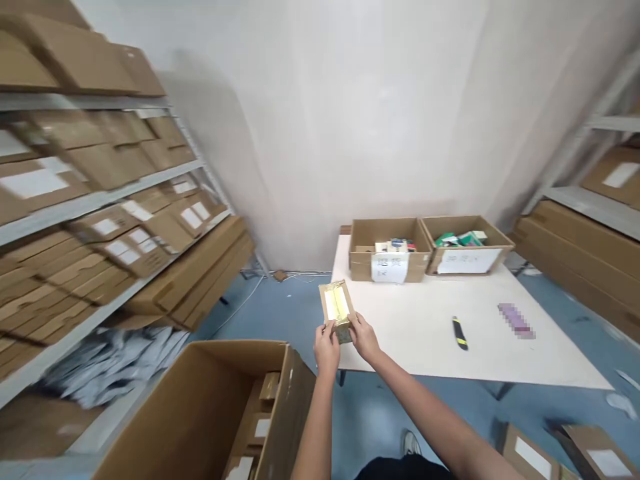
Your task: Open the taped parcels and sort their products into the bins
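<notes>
I hold a small brown box with a yellow window face (337, 305) out in front of me, over the near left corner of the white table (425, 347). My left hand (327, 347) grips its lower left end. My right hand (363, 337) grips its lower right end. Below my left arm stands a large open cardboard carton (200, 407) with several flat brown packages inside.
Two open cardboard boxes (390, 250) (467, 245) with paper labels stand at the table's far edge, with small items in them. A black and yellow utility knife (459, 333) lies on the table. Shelves of flat cartons (100, 220) line the left; more shelving (590, 200) lines the right.
</notes>
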Action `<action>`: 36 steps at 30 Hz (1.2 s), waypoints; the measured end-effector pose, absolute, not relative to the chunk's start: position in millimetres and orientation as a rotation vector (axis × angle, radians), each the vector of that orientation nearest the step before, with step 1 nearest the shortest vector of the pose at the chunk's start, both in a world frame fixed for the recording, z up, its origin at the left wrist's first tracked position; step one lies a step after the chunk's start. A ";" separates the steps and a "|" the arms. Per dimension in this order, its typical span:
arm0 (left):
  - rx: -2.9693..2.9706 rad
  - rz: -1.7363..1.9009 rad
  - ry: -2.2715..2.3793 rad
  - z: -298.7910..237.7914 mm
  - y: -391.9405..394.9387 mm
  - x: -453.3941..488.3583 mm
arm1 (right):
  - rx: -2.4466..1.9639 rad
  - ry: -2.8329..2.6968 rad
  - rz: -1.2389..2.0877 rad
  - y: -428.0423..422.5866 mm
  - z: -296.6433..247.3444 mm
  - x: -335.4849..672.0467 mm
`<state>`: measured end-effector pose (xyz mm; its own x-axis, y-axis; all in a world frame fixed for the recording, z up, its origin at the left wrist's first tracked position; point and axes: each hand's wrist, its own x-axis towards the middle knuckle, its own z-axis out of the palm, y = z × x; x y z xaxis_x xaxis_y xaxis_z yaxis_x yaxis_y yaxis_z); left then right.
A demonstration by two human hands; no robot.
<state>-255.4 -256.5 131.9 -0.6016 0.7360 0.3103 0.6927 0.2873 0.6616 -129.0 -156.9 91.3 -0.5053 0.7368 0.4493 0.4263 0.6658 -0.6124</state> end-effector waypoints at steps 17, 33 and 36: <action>1.513 0.438 1.932 16.2 -137.8 -56.5 | -1.708 -2.335 1.039 -89.1 -24.0 136.1; 2.050 -0.418 1.504 37.4 5.3 -96.6 | -1.877 -2.359 0.754 -26.4 13.0 191.2; 2.056 -0.436 1.514 29.7 6.1 -100.6 | -2.028 -2.280 0.763 -26.3 7.4 211.9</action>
<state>-100.6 6.1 29.7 0.3149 0.7709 -0.5536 0.9473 -0.2194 0.2332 211.9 -26.3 7.4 -0.1686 0.9337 -0.3157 0.9357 0.0510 -0.3490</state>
